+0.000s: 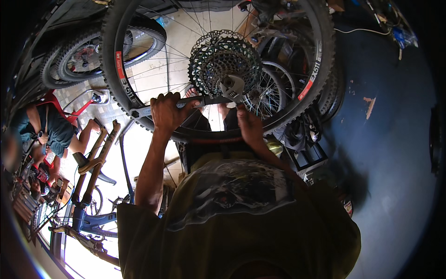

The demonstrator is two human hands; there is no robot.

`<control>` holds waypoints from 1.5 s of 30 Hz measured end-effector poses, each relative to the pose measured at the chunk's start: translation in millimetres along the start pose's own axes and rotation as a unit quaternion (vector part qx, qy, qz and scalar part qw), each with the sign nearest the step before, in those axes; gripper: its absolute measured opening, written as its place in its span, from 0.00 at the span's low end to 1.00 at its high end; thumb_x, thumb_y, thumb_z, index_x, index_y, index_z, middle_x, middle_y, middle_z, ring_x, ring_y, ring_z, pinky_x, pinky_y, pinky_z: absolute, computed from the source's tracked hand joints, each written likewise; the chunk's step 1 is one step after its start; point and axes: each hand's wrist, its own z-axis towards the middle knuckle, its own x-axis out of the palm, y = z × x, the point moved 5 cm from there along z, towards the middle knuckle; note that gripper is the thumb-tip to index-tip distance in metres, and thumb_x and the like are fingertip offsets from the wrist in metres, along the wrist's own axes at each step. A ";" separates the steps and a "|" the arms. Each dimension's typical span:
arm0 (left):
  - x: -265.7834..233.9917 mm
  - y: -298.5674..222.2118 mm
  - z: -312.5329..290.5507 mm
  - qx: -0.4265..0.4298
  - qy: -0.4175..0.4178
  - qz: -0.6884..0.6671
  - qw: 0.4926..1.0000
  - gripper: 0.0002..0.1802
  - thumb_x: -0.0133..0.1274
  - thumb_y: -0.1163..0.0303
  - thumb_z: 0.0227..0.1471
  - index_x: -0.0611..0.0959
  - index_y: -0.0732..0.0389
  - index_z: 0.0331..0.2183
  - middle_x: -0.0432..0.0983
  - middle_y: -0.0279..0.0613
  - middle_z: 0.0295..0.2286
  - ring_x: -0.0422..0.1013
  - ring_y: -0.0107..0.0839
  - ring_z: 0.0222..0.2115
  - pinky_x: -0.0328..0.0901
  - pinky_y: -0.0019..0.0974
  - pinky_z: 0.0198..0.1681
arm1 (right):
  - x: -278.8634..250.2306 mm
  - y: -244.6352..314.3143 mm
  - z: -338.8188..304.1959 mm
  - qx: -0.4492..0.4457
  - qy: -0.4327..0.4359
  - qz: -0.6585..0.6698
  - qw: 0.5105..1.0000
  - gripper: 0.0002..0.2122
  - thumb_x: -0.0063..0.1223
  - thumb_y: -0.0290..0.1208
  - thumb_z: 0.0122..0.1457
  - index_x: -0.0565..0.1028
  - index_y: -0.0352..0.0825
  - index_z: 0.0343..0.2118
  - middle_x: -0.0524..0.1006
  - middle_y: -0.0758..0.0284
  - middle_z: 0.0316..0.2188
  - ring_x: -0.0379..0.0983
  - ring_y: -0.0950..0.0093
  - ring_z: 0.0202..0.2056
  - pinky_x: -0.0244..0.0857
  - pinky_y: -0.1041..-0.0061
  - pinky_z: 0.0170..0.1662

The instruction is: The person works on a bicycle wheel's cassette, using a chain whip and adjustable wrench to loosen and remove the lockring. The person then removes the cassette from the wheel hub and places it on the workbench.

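A bicycle wheel (110, 65) with a knobbly tyre stands upright before me. Its large cassette (204, 56) of stacked sprockets faces me. My left hand (166, 113) is wrapped round a long-handled steel tool (145, 112); its far end reaches the cassette's lower edge, and how it engages there is hard to see. An adjustable wrench (233, 87) has its jaws at the cassette's centre. Closed round the lower part of that wrench is my right hand (251, 124), which hides most of the handle. Both hands are in front of the lower part of the wheel.
More wheels (76, 58) lean at the upper left. A bicycle frame (90, 218) stands at the lower left, with a seated person (49, 125) beyond it. Another spoked wheel (274, 88) and a dark rack (309, 160) are at the right, beside a blue surface (390, 153).
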 end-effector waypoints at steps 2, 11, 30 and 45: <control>3.3 -1.0 -4.7 -0.001 -0.007 -0.006 1.000 0.35 0.62 0.31 0.46 0.83 0.59 0.22 0.77 0.43 0.19 0.75 0.47 0.24 0.62 0.51 0.35 | 31.2 -32.0 -8.0 0.031 -0.014 0.080 0.996 0.22 0.46 0.52 0.72 0.80 0.36 0.34 0.70 0.78 0.20 0.63 0.87 0.26 0.60 0.79 0.36; 11.2 -2.8 -14.6 -0.029 -0.033 -0.014 0.999 0.41 0.59 0.26 0.44 0.83 0.61 0.20 0.78 0.48 0.20 0.76 0.50 0.25 0.63 0.52 0.37 | 162.8 1.6 -16.3 0.141 -0.012 0.453 0.880 0.25 0.39 0.60 0.71 0.65 0.41 0.26 0.61 0.75 0.16 0.59 0.80 0.14 0.55 0.78 0.18; 24.0 -37.7 -39.9 -0.133 0.137 -0.094 0.977 0.45 0.56 0.24 0.46 0.89 0.63 0.32 0.83 0.57 0.26 0.81 0.55 0.34 0.67 0.52 0.51 | -44.8 11.4 34.0 0.010 0.159 -0.154 0.975 0.32 0.40 0.66 0.68 0.72 0.39 0.21 0.67 0.75 0.13 0.66 0.82 0.14 0.59 0.78 0.19; 16.9 -12.1 -63.3 -0.122 0.040 -0.075 0.989 0.37 0.60 0.31 0.49 0.84 0.61 0.23 0.82 0.53 0.23 0.79 0.53 0.28 0.67 0.52 0.43 | 20.9 -10.1 3.3 0.023 0.154 0.079 0.985 0.26 0.39 0.56 0.73 0.75 0.33 0.38 0.73 0.71 0.18 0.74 0.79 0.21 0.68 0.75 0.25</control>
